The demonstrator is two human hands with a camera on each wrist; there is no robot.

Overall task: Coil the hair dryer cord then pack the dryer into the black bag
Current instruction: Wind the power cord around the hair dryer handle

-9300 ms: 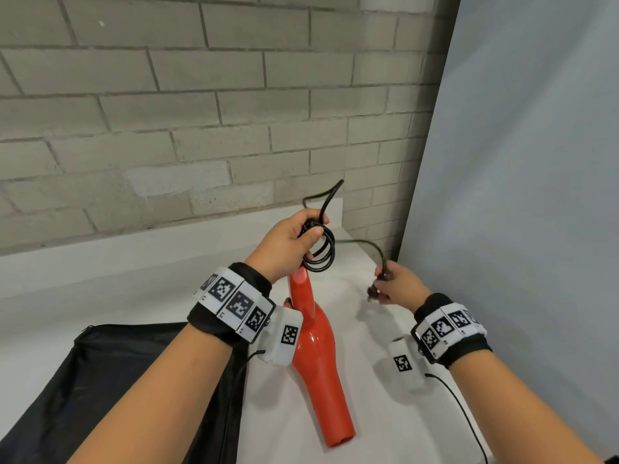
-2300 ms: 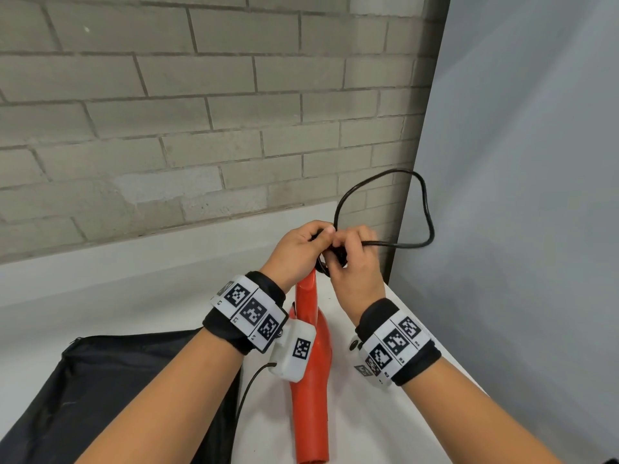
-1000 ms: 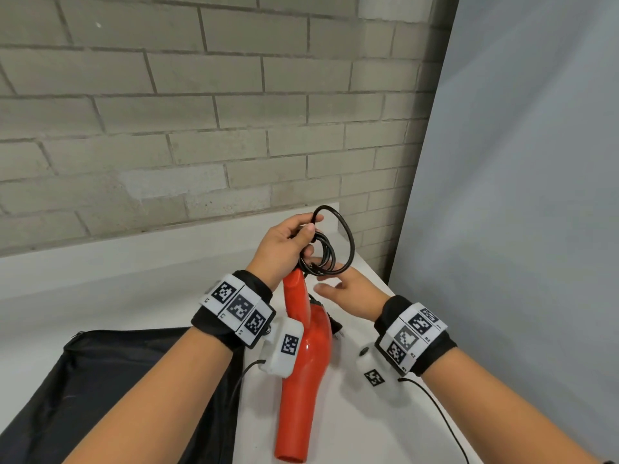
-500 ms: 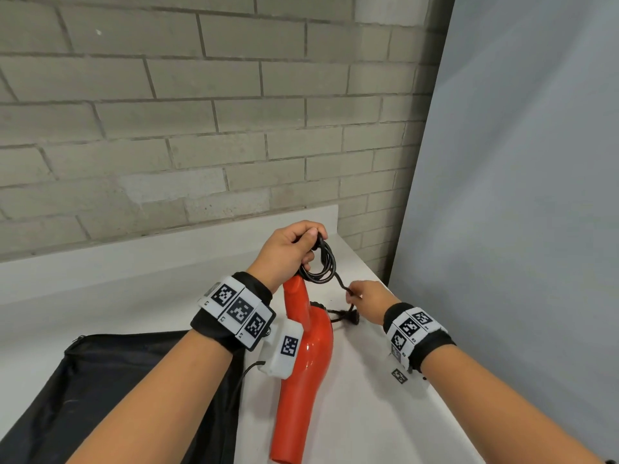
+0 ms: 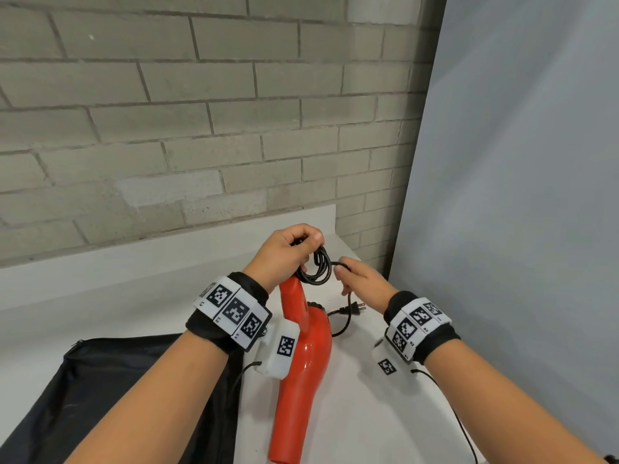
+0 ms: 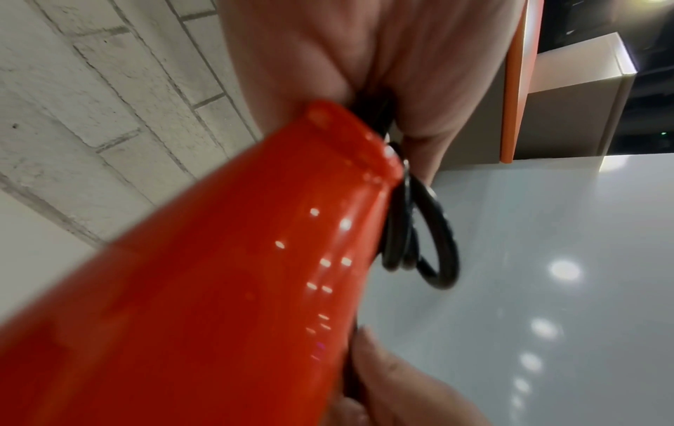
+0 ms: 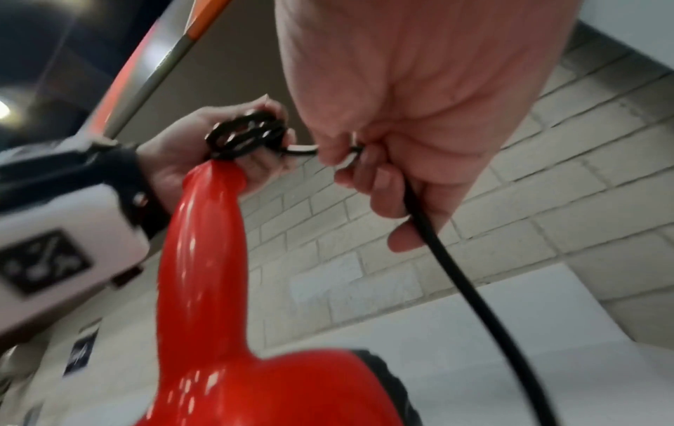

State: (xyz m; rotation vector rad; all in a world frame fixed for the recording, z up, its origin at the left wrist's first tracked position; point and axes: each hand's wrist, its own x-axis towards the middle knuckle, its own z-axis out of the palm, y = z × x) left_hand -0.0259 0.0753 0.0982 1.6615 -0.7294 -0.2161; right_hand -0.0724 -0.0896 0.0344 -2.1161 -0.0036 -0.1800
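Note:
A red hair dryer (image 5: 303, 356) lies on the white table (image 5: 134, 296), handle up and nozzle toward me. My left hand (image 5: 284, 254) grips the coiled black cord (image 5: 318, 267) at the handle's tip. My right hand (image 5: 360, 279) pinches the loose end of the cord just right of the coil. The plug (image 5: 351, 309) hangs below it beside the dryer's body. The black bag (image 5: 100, 390) lies flat at lower left. The right wrist view shows the cord (image 7: 448, 253) running through my right hand's fingers (image 7: 372, 178) and the coil (image 7: 248, 135) in my left hand.
A brick wall (image 5: 201, 112) stands behind the table and a grey panel (image 5: 519, 195) closes off the right side. The table's far right corner (image 5: 335, 209) is close to the hands. Thin sensor cables (image 5: 449, 406) trail from both wristbands.
My right hand has risen from near the table to the coil, bringing the loose cord up. The plug now dangles by the dryer's body. My left hand keeps holding the coil.

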